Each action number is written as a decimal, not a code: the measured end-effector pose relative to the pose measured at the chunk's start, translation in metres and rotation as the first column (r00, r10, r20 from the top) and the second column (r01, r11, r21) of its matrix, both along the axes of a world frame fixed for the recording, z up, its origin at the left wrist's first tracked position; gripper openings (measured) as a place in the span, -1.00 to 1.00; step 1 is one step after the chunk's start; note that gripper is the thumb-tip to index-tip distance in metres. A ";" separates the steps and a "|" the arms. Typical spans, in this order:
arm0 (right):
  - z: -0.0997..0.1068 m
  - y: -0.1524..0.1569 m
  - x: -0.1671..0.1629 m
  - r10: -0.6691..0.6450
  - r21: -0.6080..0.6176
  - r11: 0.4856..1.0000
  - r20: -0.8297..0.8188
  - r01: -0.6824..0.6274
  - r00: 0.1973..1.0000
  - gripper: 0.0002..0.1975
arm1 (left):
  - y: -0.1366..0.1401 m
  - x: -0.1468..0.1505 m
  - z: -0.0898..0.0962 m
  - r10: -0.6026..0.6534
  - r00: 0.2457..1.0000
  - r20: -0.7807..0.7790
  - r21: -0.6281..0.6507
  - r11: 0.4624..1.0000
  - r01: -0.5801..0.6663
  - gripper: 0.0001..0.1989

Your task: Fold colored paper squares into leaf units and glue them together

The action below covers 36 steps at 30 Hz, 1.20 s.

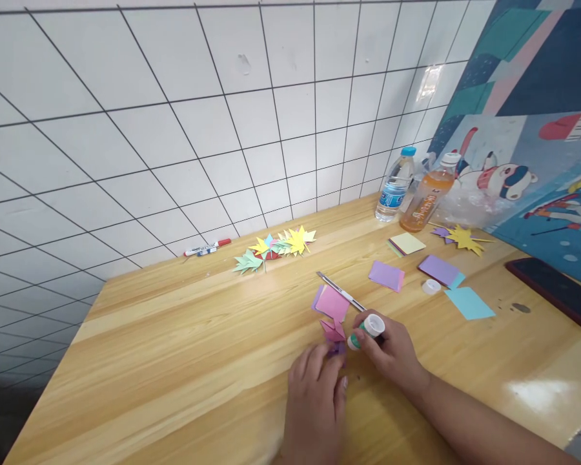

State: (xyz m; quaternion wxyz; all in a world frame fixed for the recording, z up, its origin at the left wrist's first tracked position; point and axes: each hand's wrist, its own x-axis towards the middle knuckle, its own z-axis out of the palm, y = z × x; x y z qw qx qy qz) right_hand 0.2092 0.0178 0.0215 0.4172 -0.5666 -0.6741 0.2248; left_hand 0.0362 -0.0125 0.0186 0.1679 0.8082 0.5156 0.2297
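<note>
My right hand grips a white and green glue stick, tilted with its white end up and to the right. Just left of it, my left hand holds a small purple folded paper against the table, its fingers covering most of the piece. Touching or very near that piece is a pink folded paper. A stack of pink and purple paper squares lies beyond, with a utility knife along its far side. The white glue cap sits farther right.
Several paper leaves and two markers lie near the tiled wall. Paper squares are spread to the right. A water bottle and an orange drink bottle stand behind them. A dark phone lies at the right edge.
</note>
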 end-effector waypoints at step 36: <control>-0.004 -0.004 0.000 0.214 0.000 0.977 -0.113 -0.215 0.970 -0.80 | 0.026 -0.011 0.000 0.255 0.966 0.032 -0.086 0.964 -0.252 -0.92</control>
